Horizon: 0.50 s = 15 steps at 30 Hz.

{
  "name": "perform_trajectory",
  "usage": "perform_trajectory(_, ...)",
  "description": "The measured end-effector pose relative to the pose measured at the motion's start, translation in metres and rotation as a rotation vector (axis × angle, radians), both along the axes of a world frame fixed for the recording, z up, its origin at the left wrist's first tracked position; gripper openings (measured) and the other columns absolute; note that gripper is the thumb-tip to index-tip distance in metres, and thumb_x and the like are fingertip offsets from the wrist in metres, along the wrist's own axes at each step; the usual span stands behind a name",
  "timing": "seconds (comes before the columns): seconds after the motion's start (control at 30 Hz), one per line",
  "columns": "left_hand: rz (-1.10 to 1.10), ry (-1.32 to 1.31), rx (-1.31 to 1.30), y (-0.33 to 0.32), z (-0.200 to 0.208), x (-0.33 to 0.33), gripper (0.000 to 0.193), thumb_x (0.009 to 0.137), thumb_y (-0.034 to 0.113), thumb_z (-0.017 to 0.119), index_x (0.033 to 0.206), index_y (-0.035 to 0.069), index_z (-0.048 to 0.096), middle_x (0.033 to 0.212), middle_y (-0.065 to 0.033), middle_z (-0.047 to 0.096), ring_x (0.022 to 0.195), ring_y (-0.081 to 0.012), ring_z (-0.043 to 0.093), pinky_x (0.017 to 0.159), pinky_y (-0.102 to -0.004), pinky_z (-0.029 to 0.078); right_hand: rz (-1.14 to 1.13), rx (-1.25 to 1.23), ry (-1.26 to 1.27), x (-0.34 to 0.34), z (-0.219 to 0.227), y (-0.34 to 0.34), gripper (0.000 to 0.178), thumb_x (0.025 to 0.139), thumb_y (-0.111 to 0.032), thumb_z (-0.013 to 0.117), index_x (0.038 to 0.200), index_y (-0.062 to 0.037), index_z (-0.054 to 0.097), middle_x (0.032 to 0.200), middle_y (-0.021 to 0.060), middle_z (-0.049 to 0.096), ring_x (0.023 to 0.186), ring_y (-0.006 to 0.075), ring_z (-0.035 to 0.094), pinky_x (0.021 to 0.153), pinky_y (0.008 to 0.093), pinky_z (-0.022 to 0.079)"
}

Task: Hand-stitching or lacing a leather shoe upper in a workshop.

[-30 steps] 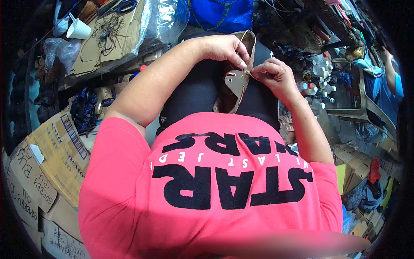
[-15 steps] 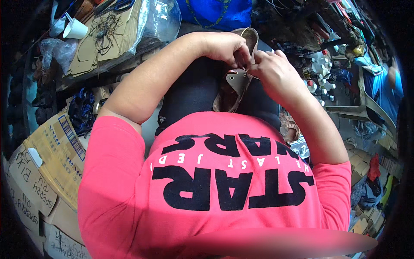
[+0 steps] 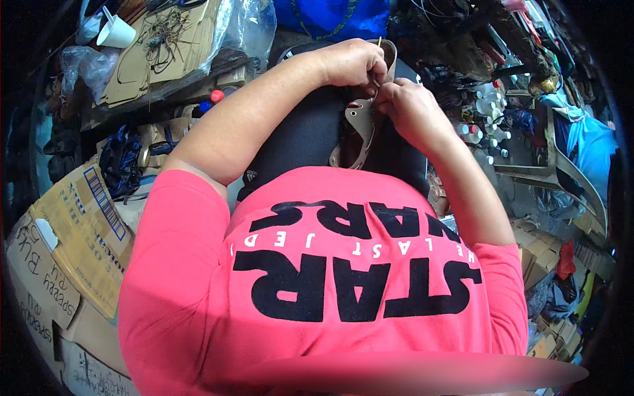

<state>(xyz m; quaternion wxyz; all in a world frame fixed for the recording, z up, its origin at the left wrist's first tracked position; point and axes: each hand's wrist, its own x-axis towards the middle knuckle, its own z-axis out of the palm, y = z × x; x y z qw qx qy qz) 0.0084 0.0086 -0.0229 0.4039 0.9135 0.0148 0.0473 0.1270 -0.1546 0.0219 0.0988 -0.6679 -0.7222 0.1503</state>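
Left hand [image 3: 360, 63]: fingers curled and turned down over a taupe shoe [image 3: 357, 119] with a brown edge and small metal eyelets; right hand [image 3: 406, 100]: knuckles up, fingertips meeting the left's. Both seem bunched in a pinch, but what lies between the fingertips is too small and too covered to tell. The shoe runs lengthwise under the grip, one end showing beyond it, the eyelet flap on the near side; it rests between the thighs of black trousers [image 3: 274, 142], probably so that the legs steady it and leave both hands for close work. Nearer the wearer: a pinkish-red short-sleeved shirt [image 3: 191, 264], which bounds movement toward the body. Beyond the grip: a shiny blue bag [image 3: 330, 14], leaving little depth there. Left of the grip, past the forearm: a stack of flat tan cardboard [image 3: 132, 74], its edge fairly near the arm, bearing a tangle of dark strands [image 3: 165, 43]; a round red cap [image 3: 216, 96] sits just beside the forearm. Right of the grip: white plastic bottles [image 3: 487, 104], apart from the hand, so sideways room looks freest over the right thigh.
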Motion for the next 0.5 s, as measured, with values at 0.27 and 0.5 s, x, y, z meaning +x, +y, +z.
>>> perform_trajectory(0.27, 0.577, -0.031, 0.286, 0.048, 0.054, -0.082, 0.014, 0.073, 0.016, 0.071, 0.083, 0.006, 0.068, 0.089, -0.0169, 0.063, 0.083, -0.0297, 0.063, 0.076, -0.0386, 0.050, -0.460, -0.290, 0.908, 0.029, -0.003, -0.014, 0.021, 0.083, -0.016, 0.068, 0.099, -0.0042, 0.067, 0.077, 0.0015, 0.055, 0.076, 0.0134, 0.055, 0.069, 0.0278, 0.046)
perform_trajectory(0.5, 0.377, -0.225, 0.438, -0.009, 0.043, -0.080, 0.021, 0.072, 0.014, 0.073, 0.092, 0.009, 0.066, 0.091, -0.0077, 0.061, 0.084, -0.0272, 0.062, 0.074, -0.0354, 0.050, -0.126, -0.048, 0.423, 0.033, -0.030, -0.031, 0.021, 0.072, -0.018, 0.076, 0.079, -0.0036, 0.062, 0.090, 0.0092, 0.054, 0.079, 0.0235, 0.055, 0.069, 0.0332, 0.046)
